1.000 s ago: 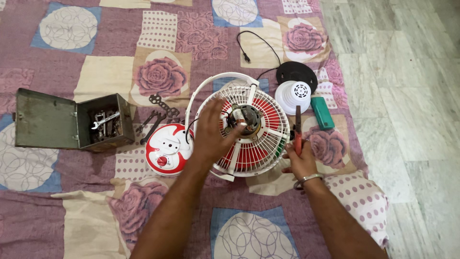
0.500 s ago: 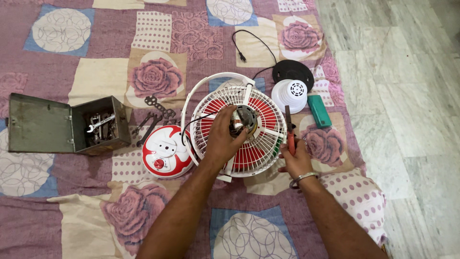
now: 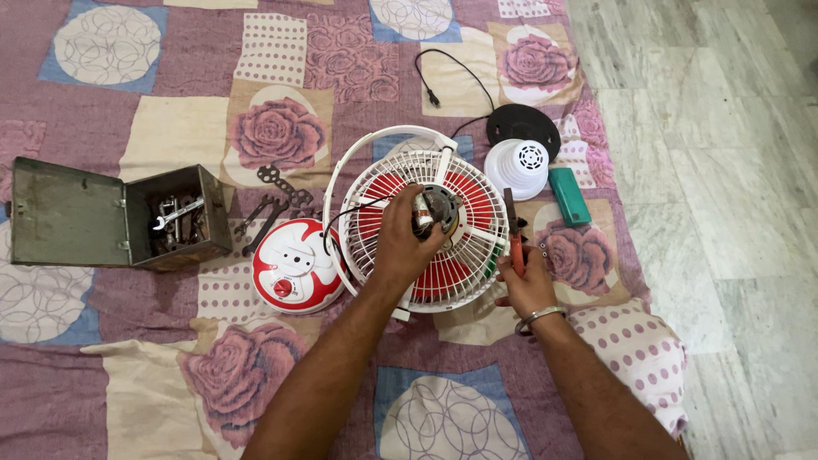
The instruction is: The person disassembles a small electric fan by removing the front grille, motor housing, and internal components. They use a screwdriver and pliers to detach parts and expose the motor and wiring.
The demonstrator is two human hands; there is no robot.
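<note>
A small white table fan (image 3: 443,247) with red blades lies face down on a patchwork quilt. My left hand (image 3: 402,243) grips the exposed motor (image 3: 436,209) at the centre of the rear grille. My right hand (image 3: 527,281) rests at the fan's right edge and holds red-handled pliers (image 3: 514,238), tip pointing away from me. The fan's red and white base (image 3: 294,268) lies to the left, joined by a black wire.
An open green metal toolbox (image 3: 119,221) with spanners sits at the left. Loose spanners (image 3: 271,209) lie beside it. A white motor cover (image 3: 516,169), a black round disc (image 3: 521,126), a teal box (image 3: 568,196) and a black power cord (image 3: 452,77) lie beyond the fan. Marble floor is at the right.
My left hand has stayed on the motor and shifted its grip slightly. My right hand with the pliers has barely moved. The view has drifted a little.
</note>
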